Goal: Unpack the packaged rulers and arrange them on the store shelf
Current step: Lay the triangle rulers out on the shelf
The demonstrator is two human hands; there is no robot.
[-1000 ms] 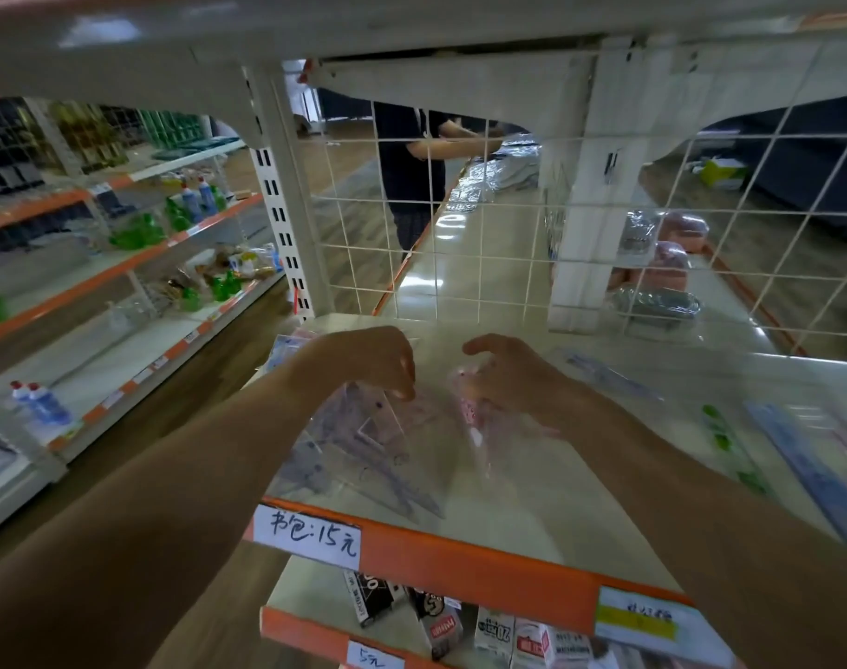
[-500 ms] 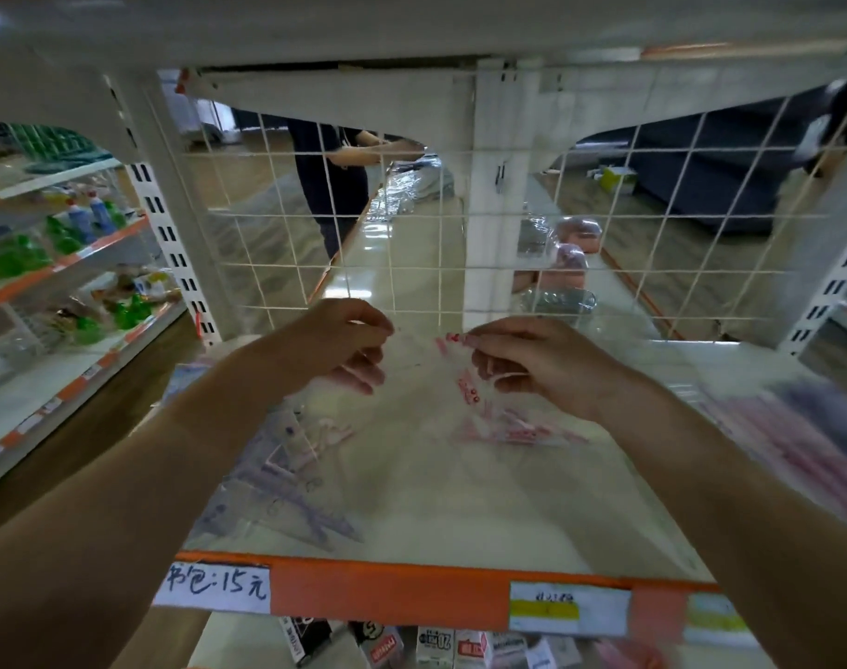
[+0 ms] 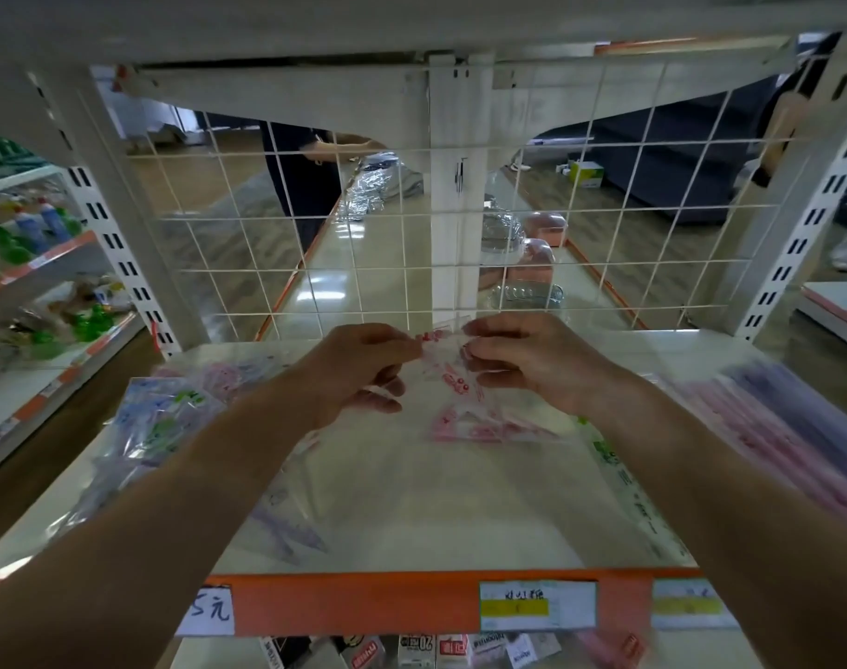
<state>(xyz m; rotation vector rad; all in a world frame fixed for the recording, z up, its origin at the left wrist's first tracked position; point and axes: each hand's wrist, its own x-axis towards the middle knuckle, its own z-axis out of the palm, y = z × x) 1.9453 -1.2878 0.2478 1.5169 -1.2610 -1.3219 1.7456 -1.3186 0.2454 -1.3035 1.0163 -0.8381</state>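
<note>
At your far left, a loose heap of blue and green packs (image 3: 156,417) lies on the shelf (image 3: 412,514), well apart from the work.

Your left hand (image 3: 359,374) has its fingers (image 3: 404,347) curled and closed narrow on the left corner of the clear packet (image 3: 465,403). It pinches the film at the packet's far end, close to the wire mesh (image 3: 248,263).

The packet runs from that pinched edge down toward you and off to your right. The pink rulers (image 3: 489,427) inside lie low in it, their long axis slanting rightward, resting on or just above the shelf; the blur hides which.

Your right hand (image 3: 532,364) pinches the same top edge just beside the left, its fingers (image 3: 479,352) also drawn in tight on the film. So the mouth sits between your two hands, and the rulers lie nearer your right.

By my reading you are at the opening step: pull the two pinches apart, then reach in with the right hand along that slant.

Further right lie a green-printed pack (image 3: 619,480) and a row of pink and purple rulers (image 3: 769,427), near your right forearm.
</note>
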